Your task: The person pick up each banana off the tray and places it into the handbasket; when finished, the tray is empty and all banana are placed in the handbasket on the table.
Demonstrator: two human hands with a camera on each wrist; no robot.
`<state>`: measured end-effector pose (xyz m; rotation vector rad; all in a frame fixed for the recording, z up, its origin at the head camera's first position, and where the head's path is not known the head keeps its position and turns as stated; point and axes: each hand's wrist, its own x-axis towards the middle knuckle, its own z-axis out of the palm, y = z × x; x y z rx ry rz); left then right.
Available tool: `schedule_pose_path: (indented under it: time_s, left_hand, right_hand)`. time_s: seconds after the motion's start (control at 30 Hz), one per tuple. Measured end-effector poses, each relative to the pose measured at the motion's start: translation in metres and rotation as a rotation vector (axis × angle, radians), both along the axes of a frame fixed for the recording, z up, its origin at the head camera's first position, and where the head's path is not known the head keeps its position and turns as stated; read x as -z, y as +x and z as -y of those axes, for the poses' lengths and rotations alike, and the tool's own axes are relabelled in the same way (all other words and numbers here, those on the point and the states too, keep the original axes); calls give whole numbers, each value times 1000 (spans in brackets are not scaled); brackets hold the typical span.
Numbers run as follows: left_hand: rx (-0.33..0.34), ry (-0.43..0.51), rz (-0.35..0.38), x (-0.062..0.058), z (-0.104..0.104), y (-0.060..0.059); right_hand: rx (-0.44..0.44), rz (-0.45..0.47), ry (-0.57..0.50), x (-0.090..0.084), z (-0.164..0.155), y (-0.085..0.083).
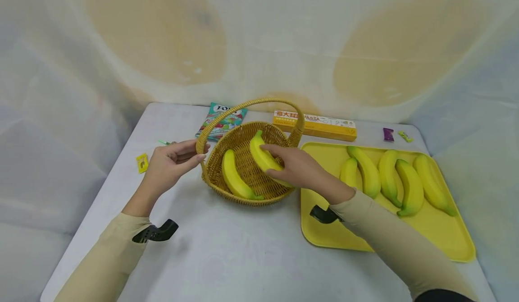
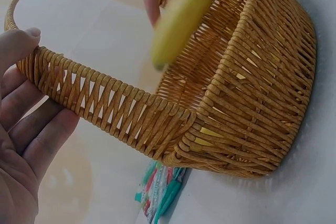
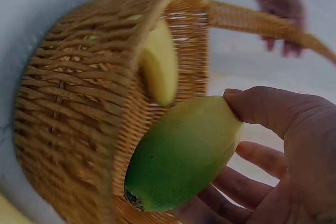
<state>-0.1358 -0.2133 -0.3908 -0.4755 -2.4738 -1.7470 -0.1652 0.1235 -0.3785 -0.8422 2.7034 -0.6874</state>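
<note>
A woven wicker basket with an arched handle stands mid-table. One banana lies inside it. My right hand grips a second banana over the basket's right side; the right wrist view shows its green end in my fingers above the rim. My left hand rests its fingers and thumb against the handle's left base, fingers mostly straight. A yellow tray to the right carries several more bananas.
Behind the basket lie a green candy bag and an orange pasta box. Small wrappers lie at the far right and a yellow packet at the left. White sheeting encloses the table.
</note>
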Motion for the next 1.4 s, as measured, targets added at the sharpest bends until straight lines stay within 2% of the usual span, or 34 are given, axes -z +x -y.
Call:
schedule_pose_path:
  time_s: [0.17, 0.33, 0.53, 0.77, 0.83, 0.93, 1.07, 1.17, 1.3, 1.4]
  left_hand:
    - [10, 10, -1, 1, -1, -1]
    - [7, 10, -7, 1, 0, 0]
    - [5, -6, -7, 1, 1, 0]
    - [10, 7, -24, 1, 1, -1]
    - [9, 7, -24, 2, 0, -2]
    - [7, 4, -18, 2, -1, -2]
    - [6, 4, -9, 3, 0, -2]
    - [5, -3, -9, 3, 0, -2]
    - [6, -5, -8, 3, 1, -2]
    - [2, -4, -5, 3, 2, -2]
  right_hand:
    - [-2, 52, 90, 29, 25, -19]
    - [-21, 113, 127, 50, 42, -22]
    - [-20, 183, 105, 51, 50, -19]
    - [-18, 208, 59, 51, 43, -17]
    - [-10, 191, 15, 51, 36, -14]
    - [-6, 119, -69, 47, 21, -6]
    - [17, -17, -173, 39, -9, 13]
    - [73, -83, -222, 36, -38, 27]
    - [180, -106, -220, 40, -81, 37]
    - [308, -91, -121, 48, -112, 39]
